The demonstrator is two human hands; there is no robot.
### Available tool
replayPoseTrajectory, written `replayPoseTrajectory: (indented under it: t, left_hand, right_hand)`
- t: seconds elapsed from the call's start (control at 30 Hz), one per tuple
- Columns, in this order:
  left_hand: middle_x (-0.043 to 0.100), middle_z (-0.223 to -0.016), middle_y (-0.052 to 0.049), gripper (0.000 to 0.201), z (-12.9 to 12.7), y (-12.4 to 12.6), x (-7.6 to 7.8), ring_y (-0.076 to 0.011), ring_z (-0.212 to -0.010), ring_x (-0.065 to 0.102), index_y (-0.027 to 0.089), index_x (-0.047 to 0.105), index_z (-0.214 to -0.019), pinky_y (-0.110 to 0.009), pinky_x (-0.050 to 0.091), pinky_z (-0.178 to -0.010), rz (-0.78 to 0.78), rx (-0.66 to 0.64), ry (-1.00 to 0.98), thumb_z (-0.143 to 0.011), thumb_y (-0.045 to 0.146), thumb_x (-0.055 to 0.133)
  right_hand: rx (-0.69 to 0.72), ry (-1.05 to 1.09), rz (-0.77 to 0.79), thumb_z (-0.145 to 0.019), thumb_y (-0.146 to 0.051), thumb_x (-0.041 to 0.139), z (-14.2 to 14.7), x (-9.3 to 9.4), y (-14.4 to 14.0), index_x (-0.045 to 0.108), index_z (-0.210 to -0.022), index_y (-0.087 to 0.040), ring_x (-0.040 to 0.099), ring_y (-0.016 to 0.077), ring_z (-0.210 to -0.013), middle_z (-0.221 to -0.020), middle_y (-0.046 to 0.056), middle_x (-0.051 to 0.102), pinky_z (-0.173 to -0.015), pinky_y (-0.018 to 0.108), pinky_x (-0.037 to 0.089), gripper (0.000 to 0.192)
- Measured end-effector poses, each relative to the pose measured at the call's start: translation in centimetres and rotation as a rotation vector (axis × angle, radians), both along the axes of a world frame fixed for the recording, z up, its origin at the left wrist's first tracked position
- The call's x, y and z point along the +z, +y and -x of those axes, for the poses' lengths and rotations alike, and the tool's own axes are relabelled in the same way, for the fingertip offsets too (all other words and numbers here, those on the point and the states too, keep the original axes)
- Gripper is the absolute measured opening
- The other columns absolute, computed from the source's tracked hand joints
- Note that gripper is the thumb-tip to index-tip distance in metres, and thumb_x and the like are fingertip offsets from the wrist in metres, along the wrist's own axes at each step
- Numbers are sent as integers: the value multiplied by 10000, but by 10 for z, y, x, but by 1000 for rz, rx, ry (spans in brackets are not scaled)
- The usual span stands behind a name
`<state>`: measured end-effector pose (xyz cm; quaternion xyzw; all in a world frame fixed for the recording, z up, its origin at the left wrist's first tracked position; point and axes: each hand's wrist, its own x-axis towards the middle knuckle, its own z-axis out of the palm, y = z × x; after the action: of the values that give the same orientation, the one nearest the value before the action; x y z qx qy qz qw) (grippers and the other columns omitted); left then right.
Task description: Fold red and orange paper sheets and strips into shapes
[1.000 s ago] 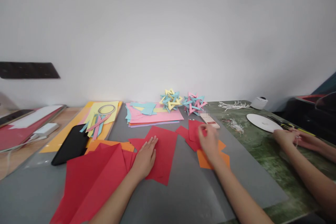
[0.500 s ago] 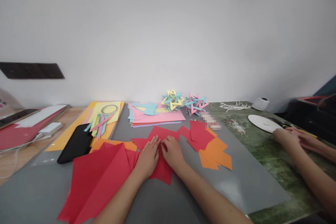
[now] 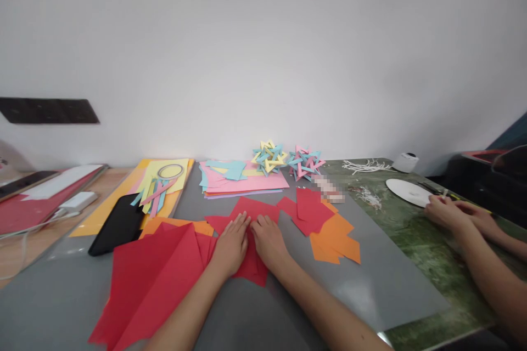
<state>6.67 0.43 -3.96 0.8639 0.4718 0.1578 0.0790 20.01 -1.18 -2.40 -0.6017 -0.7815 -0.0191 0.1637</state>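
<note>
Our right hand [image 3: 268,240] has come back from the small red pieces [image 3: 309,209] and now lies flat, fingers spread, beside our left hand [image 3: 231,245], both pressing the red sheet [image 3: 252,214] on the table [image 3: 370,285].

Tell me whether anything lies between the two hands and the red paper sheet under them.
Nothing visible does. The left hand and right hand both rest flat, side by side, directly on the red paper sheet on the grey mat.
</note>
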Motion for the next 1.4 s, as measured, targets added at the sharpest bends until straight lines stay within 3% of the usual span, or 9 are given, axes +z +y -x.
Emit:
replayPoseTrajectory:
  t: [0.73,0.97,1.1,1.17,1.27,1.4]
  left_hand:
    - [281,-1356,-89,453,-2,-1,6,-172,-1246,229,138,354,-1250,-373,206,-1019,44,12,-13,-806,193,284]
    - [289,-1354,-82,457,-3,-1,7,-167,-1246,227,141,346,-1254,-371,209,-1017,35,18,-11,-806,194,271]
    - [285,-1355,-86,457,-4,-1,7,-168,-1249,219,134,346,-1253,-374,206,-1017,48,14,-34,-807,193,263]
    - [279,-1358,-86,459,-3,-1,8,-167,-1253,209,131,338,-1257,-370,197,-1021,63,19,-42,-811,204,259]
    - [232,-1375,-99,526,0,-3,9,-174,-1263,175,107,258,-1294,-358,174,-1029,92,3,-48,-805,293,307]
    - [160,-1395,-115,804,4,-6,12,-203,-1272,141,92,123,-1330,-352,174,-1028,130,-16,-48,-709,501,428]
  right_hand:
    - [33,-69,-48,-771,-62,439,-1,-9,-55,546,-786,-183,486,184,-784,-821,41,560,-657,292,347,162]
    - [135,-145,-140,-775,-76,452,-3,-13,-72,549,-797,-192,495,188,-781,-875,59,569,-613,294,340,153]
    - [153,-135,-111,-753,-72,481,-3,-11,-84,543,-758,-195,503,190,-764,-844,49,571,-616,298,348,138]
    - [144,-71,-70,-749,-70,477,-7,-7,-85,537,-747,-197,507,190,-767,-826,40,567,-625,295,354,141]
    - [94,193,-4,-804,-116,407,-17,0,-71,517,-766,-197,513,157,-742,-805,26,548,-638,266,371,142]
    - [6,493,74,-769,-165,467,-25,0,-32,503,-786,-188,516,143,-722,-779,19,540,-633,241,391,46]
